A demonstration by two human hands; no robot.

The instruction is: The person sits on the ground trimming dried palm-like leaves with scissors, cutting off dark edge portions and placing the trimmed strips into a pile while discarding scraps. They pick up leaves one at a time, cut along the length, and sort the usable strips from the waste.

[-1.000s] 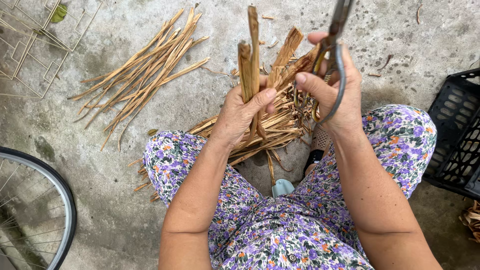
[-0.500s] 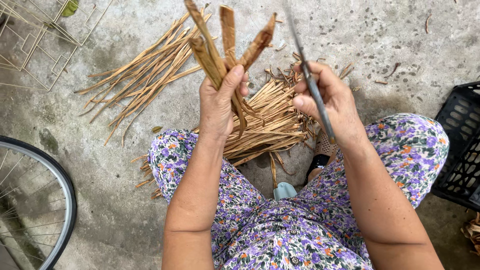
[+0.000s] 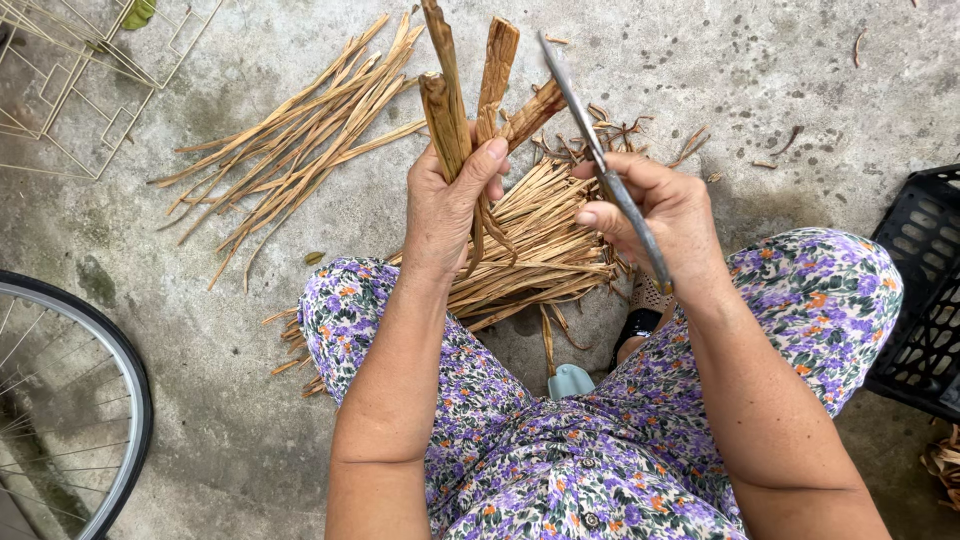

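My left hand (image 3: pixel 450 205) grips a small bunch of dried brown plant stalks (image 3: pixel 470 90), held upright with their thick ends pointing away from me. My right hand (image 3: pixel 655 215) holds a pair of metal scissors (image 3: pixel 600 160), the blades closed and slanting up toward the bunch, their tip close to the stalk ends. Below both hands, between my knees, lies a pile of dried straw-coloured strips (image 3: pixel 535 245) on the concrete floor (image 3: pixel 760 80).
A second loose heap of dried strips (image 3: pixel 300 130) lies at upper left. A wire frame (image 3: pixel 60 80) sits in the top left corner, a bicycle wheel (image 3: pixel 90 400) at lower left, a black plastic crate (image 3: pixel 925 290) at right. My floral trousers (image 3: pixel 560 450) fill the bottom.
My left hand has kept the bunch raised and shifted slightly right. The scissors in my right hand have swung from hanging down to slanting toward the stalk ends.
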